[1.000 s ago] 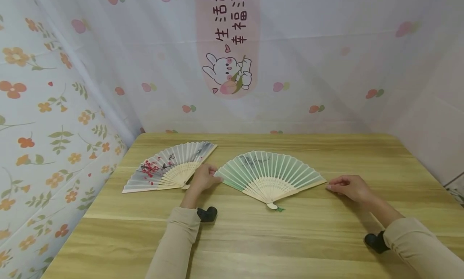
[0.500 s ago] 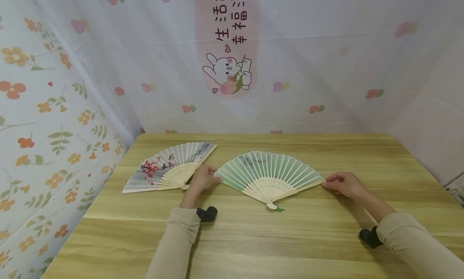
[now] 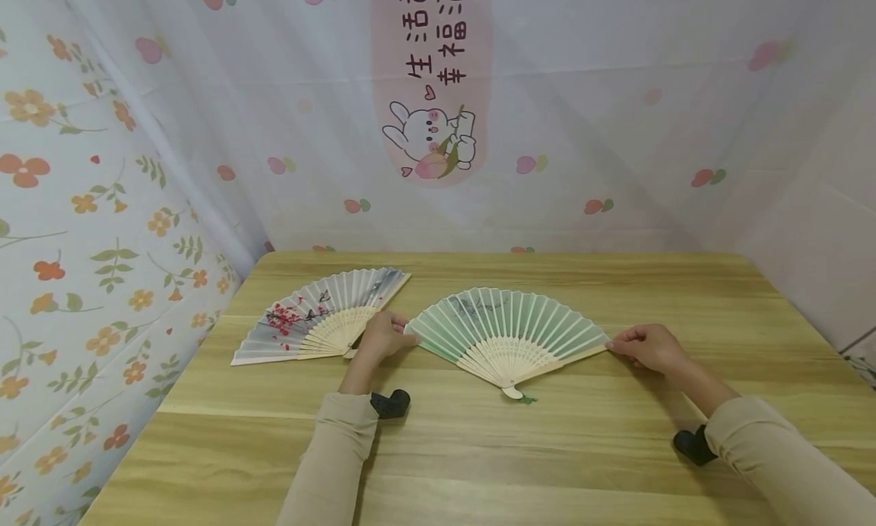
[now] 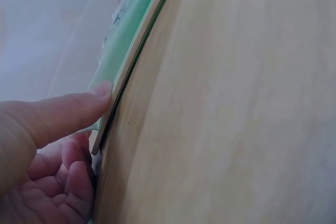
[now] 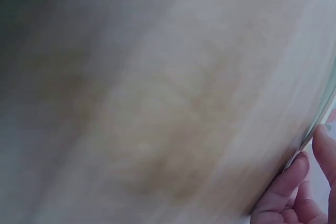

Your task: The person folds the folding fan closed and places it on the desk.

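Observation:
A green folding fan [image 3: 509, 324] lies spread on the wooden table, its pale ribs meeting at a pivot toward the person, with a small green cord there. My left hand [image 3: 387, 334] pinches the fan's left end. In the left wrist view the thumb [image 4: 89, 106] presses on the green leaf beside the outer rib, fingers curled below. My right hand [image 3: 650, 346] pinches the tip of the right outer rib. The right wrist view shows thumb and fingers [image 5: 286, 184] at that edge, partly cut off by the frame. Left of my left hand lies a second, grey-white folding fan [image 3: 318, 317] with red blossoms.
The wooden table [image 3: 534, 465] ends at a printed white curtain [image 3: 616, 131] at the back. A floral curtain [image 3: 103, 267] hangs along the left side. Black wrist mounts [image 3: 391, 404] stick out from both cuffs.
My right hand has moved left and taken hold of the green fan's right tip. That tip has shifted slightly left. My left hand and the grey-white fan have stayed in place.

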A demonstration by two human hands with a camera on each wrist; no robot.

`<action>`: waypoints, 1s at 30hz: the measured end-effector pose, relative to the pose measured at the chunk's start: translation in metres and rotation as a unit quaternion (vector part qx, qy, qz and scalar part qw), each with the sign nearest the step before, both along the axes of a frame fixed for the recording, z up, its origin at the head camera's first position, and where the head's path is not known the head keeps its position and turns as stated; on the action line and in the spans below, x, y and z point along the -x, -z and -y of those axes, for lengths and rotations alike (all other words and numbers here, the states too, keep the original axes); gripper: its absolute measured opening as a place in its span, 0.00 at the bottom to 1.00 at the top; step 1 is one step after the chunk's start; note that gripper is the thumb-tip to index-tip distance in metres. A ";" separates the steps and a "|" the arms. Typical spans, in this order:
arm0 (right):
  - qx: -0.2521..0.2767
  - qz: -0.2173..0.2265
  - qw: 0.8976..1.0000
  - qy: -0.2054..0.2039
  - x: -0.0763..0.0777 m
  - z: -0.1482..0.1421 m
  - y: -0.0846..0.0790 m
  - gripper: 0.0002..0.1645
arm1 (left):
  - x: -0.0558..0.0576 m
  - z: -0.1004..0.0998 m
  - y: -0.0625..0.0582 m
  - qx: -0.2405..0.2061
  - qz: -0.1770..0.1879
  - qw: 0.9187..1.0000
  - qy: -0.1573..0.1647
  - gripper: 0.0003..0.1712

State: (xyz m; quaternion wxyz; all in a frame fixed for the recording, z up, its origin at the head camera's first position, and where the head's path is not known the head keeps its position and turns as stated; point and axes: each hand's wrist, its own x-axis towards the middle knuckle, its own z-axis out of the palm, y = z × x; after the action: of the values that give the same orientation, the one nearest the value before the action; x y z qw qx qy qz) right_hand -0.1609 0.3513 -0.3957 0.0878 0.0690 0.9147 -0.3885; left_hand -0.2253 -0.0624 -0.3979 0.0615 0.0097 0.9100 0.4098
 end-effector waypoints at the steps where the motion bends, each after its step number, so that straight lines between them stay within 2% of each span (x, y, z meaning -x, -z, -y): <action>1: 0.002 -0.001 1.000 0.000 0.000 0.000 0.001 0.25 | 0.000 0.000 0.000 -0.001 -0.002 1.000 0.000 0.21; 13: 0.018 -0.028 0.999 -0.028 -0.004 -0.003 0.004 0.24 | -0.001 0.001 0.001 -0.023 -0.008 1.000 0.000 0.18; 19: 0.005 -0.043 0.998 -0.051 -0.005 -0.006 0.004 0.24 | -0.001 0.002 0.000 -0.025 -0.007 1.000 -0.004 0.18; 26: -0.010 -0.058 0.996 -0.069 -0.006 -0.006 0.003 0.19 | -0.004 0.002 0.000 -0.023 -0.011 1.000 0.001 0.17; 30: -0.017 -0.084 0.992 -0.092 -0.005 -0.008 0.004 0.14 | -0.005 0.003 0.000 -0.023 -0.014 1.000 0.002 0.16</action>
State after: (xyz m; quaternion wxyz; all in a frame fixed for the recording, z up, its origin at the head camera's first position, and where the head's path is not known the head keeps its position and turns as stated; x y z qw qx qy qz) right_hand -0.1560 0.3589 -0.3996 0.0450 -0.0466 0.9279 -0.3671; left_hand -0.2207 -0.0653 -0.3982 0.0494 0.0190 0.9009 0.4307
